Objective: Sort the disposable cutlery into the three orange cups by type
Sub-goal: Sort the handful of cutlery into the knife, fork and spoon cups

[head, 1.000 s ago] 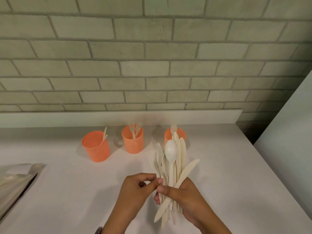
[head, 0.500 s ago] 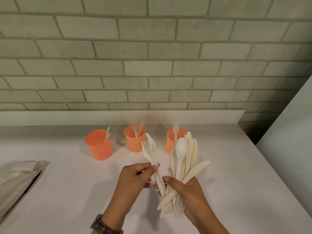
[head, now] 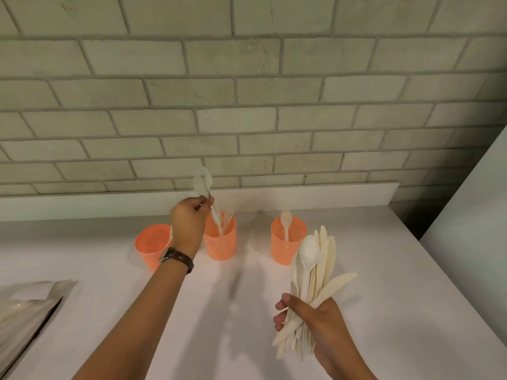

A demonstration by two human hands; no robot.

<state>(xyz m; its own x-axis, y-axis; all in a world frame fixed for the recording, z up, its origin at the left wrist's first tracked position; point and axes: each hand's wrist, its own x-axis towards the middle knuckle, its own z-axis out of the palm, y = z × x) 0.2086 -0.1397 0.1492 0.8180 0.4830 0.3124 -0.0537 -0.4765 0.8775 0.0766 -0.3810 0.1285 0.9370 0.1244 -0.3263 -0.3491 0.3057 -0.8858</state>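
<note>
White counter (head: 384, 270) runs along a grey brick wall (head: 247, 105), with three orange cups in a row near the back. The left hand (head: 189, 223) pinches pale forks (head: 203, 185) by the handles. They look like two, but blur makes the count uncertain. The heads point up and the handle tips reach into the mouth of the middle cup (head: 220, 242), beside a stored fork (head: 227, 218).

This reads as the drop-off step for forks. The next move calls for letting the fingers go so the handles slide down inside the rim, then bringing the hand back to the bundle (head: 315, 270) for another piece.

The right hand (head: 310, 322) is wrapped round that bundle of spoons and knives, held upright and fanned, nearer the camera and well apart from the cups. The right cup (head: 288, 242) holds one spoon (head: 286, 223). The left cup (head: 149, 246) sits partly behind the left wrist, so its contents are mostly hidden.

A watch (head: 177, 257) is on the left wrist, and a clear bag (head: 30, 305) lies at the counter's left edge. Nothing blocks the cup mouth, though the stored fork leaning inside could catch the incoming handles.
</note>
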